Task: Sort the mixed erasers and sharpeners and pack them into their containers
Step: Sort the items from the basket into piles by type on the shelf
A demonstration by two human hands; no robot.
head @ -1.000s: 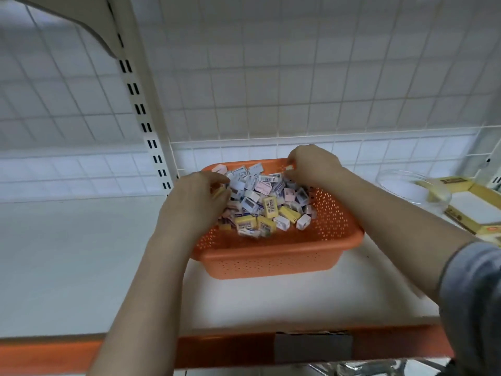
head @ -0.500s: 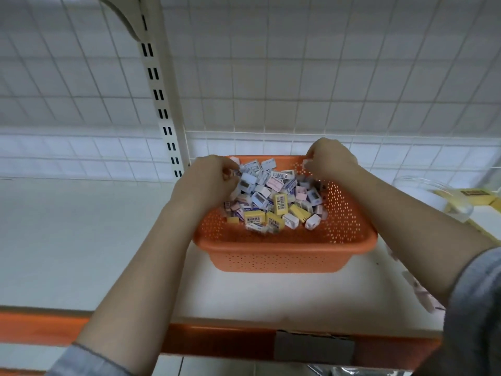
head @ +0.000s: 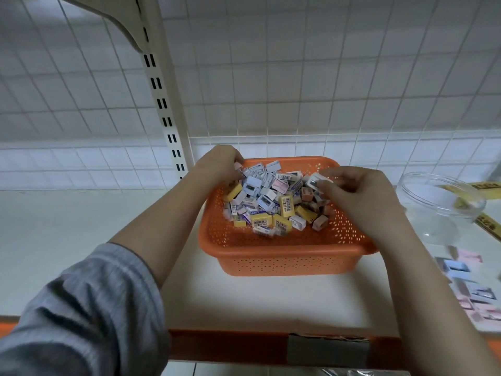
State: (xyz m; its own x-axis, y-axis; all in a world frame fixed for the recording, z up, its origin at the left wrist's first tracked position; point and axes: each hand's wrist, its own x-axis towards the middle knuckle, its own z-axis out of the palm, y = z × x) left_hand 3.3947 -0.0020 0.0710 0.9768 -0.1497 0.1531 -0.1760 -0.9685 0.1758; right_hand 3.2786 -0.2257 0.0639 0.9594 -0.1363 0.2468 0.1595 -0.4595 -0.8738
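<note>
An orange perforated basket (head: pixel 284 256) stands on the white shelf and holds a heap of mixed erasers and sharpeners (head: pixel 273 202), several of them yellow, white, blue and pink. My left hand (head: pixel 217 165) digs into the heap at the basket's far left corner, its fingers curled among the pieces and partly hidden. My right hand (head: pixel 355 191) hovers over the right side of the basket and pinches a white sharpener (head: pixel 315 182) between thumb and fingers.
A clear plastic jar (head: pixel 439 196) lies to the right of the basket, with yellow boxes (head: pixel 488 223) behind it. Several pink and blue pieces (head: pixel 471 291) lie loose on the shelf at the right. An orange shelf edge (head: pixel 230 346) runs along the front; a slotted upright (head: pixel 162 104) rises behind.
My right hand has come away from the basket's far rim toward the right and front, now with a white sharpener between its fingers. The left hand stays at the heap's left side.
</note>
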